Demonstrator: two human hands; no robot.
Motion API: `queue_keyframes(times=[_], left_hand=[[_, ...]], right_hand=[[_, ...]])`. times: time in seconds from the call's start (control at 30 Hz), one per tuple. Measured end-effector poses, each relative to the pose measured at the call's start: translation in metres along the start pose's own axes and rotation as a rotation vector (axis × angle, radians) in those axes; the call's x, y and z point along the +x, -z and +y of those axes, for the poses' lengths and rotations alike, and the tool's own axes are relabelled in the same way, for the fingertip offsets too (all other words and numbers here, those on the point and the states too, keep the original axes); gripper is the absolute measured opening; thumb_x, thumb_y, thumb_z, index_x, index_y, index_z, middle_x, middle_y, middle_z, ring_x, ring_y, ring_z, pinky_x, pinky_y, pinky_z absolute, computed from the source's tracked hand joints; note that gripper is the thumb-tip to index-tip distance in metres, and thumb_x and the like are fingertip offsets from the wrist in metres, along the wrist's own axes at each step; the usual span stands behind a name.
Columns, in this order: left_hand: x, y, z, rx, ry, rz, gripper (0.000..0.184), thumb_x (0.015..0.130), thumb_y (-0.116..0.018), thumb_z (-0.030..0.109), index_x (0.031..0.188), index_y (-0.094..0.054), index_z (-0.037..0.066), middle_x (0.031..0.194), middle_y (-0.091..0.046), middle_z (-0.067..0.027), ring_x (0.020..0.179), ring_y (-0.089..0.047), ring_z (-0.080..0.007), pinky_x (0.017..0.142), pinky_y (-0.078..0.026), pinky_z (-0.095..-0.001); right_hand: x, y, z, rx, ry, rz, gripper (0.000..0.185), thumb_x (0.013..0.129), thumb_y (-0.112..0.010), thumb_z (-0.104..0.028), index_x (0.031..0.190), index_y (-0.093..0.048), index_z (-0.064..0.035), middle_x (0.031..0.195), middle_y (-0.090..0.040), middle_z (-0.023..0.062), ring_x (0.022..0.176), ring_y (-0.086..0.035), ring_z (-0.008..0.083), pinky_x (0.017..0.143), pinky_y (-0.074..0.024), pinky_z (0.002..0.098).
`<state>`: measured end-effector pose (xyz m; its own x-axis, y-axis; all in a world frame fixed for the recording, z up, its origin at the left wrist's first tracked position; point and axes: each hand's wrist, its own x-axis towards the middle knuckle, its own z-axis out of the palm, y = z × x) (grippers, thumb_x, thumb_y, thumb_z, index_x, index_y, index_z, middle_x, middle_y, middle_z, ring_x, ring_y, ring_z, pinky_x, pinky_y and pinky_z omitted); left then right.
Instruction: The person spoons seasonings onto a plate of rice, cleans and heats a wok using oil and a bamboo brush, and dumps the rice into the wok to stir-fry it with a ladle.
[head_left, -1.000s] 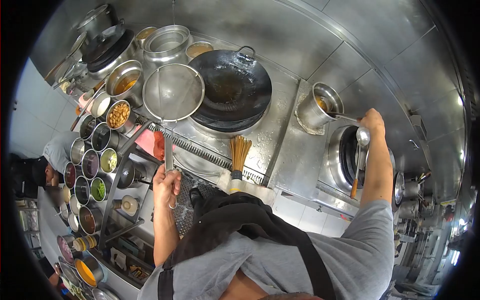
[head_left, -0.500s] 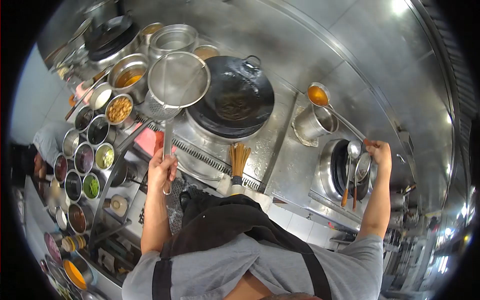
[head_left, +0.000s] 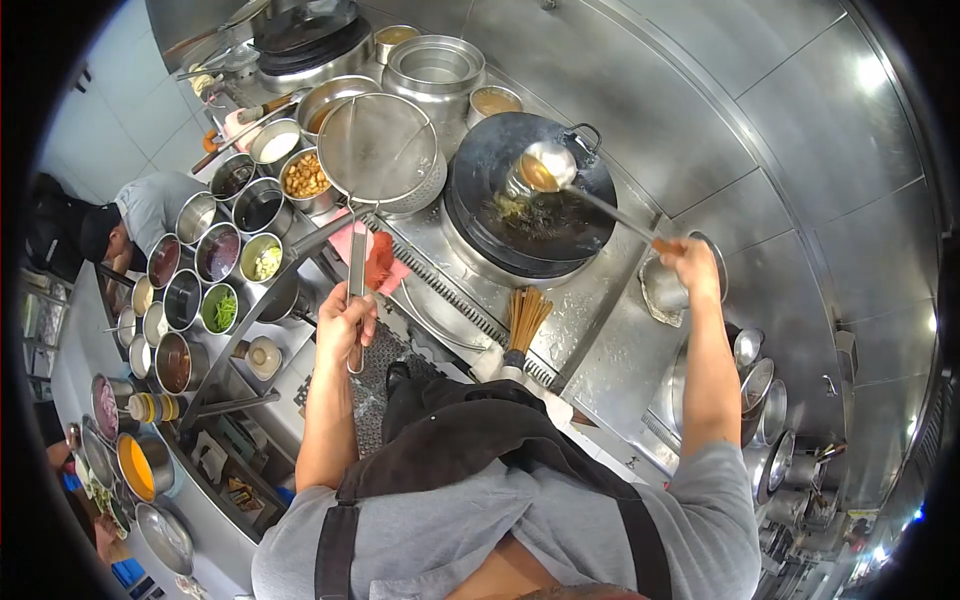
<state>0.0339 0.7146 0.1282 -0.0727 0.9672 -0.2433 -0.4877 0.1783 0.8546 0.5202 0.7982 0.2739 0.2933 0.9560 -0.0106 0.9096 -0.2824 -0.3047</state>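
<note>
My left hand (head_left: 345, 322) is closed around the handle of a round mesh strainer (head_left: 377, 150), whose bowl is over the pots left of the wok. My right hand (head_left: 692, 268) grips the wooden end of a long ladle (head_left: 550, 168). The ladle's bowl is tilted above the black wok (head_left: 480, 170), with amber liquid in it and some liquid pooled in the wok's bottom. Below the wok, a bamboo brush (head_left: 527, 318) stands at the stove's front edge. A metal pot (head_left: 665, 285) is partly hidden behind my right hand.
Several metal pots of ingredients crowd the left, among them fried cubes (head_left: 305, 176), chopped greens (head_left: 219, 309) and an orange liquid (head_left: 135, 467). A red cloth (head_left: 380, 262) lies by the stove edge. Another person (head_left: 150, 205) bends at the far left. Pans (head_left: 770, 425) stand at right.
My right hand has swung the ladle left, from above the metal pot to over the wok, where it is now tipped. My left hand still holds the strainer. The camera view has shifted.
</note>
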Motion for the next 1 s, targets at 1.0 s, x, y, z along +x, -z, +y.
queue_keyframes(times=[1.0], left_hand=[[0.032, -0.422, -0.174, 0.215, 0.534, -0.805, 0.02, 0.089, -0.046, 0.004, 0.106, -0.051, -0.004, 0.069, -0.055, -0.0089, 0.05, -0.047, -0.0124, 0.04, -0.036, -0.0229]], right_hand=[[-0.264, -0.214, 0.192, 0.509, -0.338, 0.1, 0.027, 0.07, -0.062, -0.015, 0.088, -0.059, 0.0047, 0.066, -0.061, 0.0209, 0.054, -0.061, 0.0298, 0.053, -0.048, 0.0392]])
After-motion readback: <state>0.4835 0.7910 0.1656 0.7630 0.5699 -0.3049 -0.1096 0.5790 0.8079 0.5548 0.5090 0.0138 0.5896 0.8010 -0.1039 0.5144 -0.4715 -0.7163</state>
